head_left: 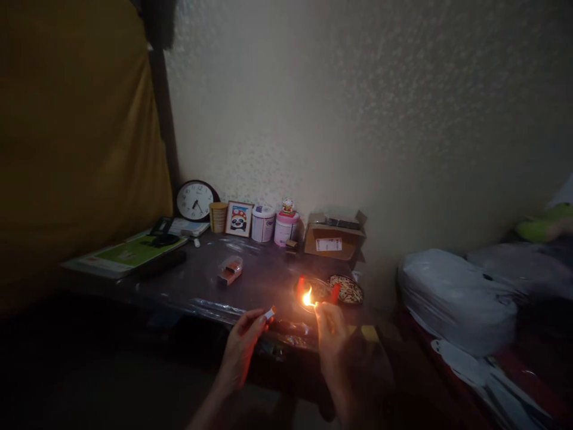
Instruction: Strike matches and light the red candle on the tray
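Low at the table's front edge, my left hand is closed around a small matchbox with a white side and an orange end. My right hand pinches a burning match. Its bright flame leans up and left, close to a red candle that stands on a round plate. A second red candle rises just beyond my right fingers. The glare hides part of the plate, and I cannot tell whether the flame touches either candle.
Beside the candles lies a round speckled mat or plate. A clear-wrapped packet sits mid-table. Along the wall are a clock, a panda picture, two tins and an open cardboard box. A pale bag bulges at right.
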Demonstrator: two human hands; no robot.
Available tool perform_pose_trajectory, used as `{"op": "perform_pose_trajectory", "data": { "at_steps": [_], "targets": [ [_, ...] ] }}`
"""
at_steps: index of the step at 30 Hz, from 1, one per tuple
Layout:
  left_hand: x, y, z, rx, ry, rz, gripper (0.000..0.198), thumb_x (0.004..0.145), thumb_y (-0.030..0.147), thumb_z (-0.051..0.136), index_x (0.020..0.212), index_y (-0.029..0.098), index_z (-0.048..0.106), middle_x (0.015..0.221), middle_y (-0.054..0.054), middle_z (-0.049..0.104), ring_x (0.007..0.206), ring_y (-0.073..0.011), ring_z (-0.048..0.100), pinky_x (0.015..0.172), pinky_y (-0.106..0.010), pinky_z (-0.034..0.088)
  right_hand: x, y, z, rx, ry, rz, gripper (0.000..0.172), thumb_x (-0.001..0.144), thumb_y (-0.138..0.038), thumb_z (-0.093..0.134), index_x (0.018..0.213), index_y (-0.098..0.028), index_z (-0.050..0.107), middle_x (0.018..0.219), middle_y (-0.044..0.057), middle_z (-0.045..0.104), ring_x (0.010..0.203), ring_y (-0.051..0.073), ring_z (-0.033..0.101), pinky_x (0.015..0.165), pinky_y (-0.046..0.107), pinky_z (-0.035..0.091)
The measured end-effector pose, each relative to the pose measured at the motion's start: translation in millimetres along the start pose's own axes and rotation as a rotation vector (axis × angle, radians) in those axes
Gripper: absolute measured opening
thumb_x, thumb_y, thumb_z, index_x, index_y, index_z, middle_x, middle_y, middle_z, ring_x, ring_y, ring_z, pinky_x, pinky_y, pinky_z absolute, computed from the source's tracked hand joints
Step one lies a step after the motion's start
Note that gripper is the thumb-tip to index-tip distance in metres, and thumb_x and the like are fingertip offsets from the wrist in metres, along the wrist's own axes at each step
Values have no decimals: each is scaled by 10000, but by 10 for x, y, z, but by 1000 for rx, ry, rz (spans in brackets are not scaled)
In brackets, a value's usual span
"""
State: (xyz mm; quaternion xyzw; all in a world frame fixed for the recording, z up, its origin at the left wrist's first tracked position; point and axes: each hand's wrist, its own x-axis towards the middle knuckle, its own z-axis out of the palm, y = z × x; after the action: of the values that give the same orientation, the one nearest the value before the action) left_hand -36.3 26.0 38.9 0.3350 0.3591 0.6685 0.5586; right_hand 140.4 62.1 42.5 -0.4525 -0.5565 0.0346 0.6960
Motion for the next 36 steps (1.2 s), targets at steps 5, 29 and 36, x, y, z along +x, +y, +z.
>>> {"op": "perform_pose_trajectory", "data": {
  "at_steps": [5, 29, 36],
  "targets": [
    [57, -53, -48, -39, 20, -20, 272, 652, 352, 736, 846, 172, 672, 859, -49, 711, 837, -183, 620, 793, -298, 447, -10, 68, 25, 77, 1, 88, 185, 783, -344, 608, 695, -182, 626, 731, 50, 634, 709, 179, 592, 670, 299, 487],
    [75, 40, -80, -88, 30, -61, 284, 645, 352, 746, 853, 178, 661, 777, 4, 651, 725, -119, 569, 673, -209, 420, 139, 100, 119, 170, -87, 313, 288, 724, -427, 639, 798, -150, 666, 768, 50, 702, 723, 200, 650, 695, 336, 526],
    [89, 47, -95, -107, 24, -71, 284, 644, 354, 747, 855, 183, 665, 794, 0, 662, 746, -128, 583, 702, -218, 426, 244, -11, 162, 207, -81, 303, 244, 695, -391, 668, 755, -155, 645, 726, 35, 682, 697, 192, 638, 675, 324, 521]
  ]
}}
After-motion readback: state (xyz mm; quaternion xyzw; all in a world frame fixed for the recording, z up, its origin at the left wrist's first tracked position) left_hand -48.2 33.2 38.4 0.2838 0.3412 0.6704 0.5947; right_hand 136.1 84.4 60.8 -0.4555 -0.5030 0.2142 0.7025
